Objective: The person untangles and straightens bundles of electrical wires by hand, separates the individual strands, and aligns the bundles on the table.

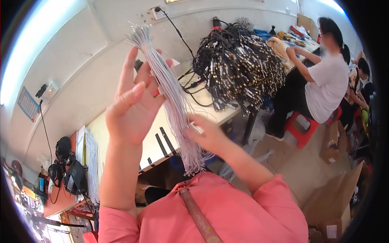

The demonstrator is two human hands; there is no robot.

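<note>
A long bundle of pale cables (pixel 172 93) slants upright in front of the counter (pixel 156 117), against the left hand (pixel 135 103), whose fingers are spread apart. The right hand (pixel 208 135) is at the bundle's side (blurred, so I cannot tell whether its fingers are clamped). The cables seem largely gathered; some strands stick out, apparently left to tidy.

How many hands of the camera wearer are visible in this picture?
2: the left hand is at the upper part of the pale wire bundle, the right hand at its lower part.
</note>
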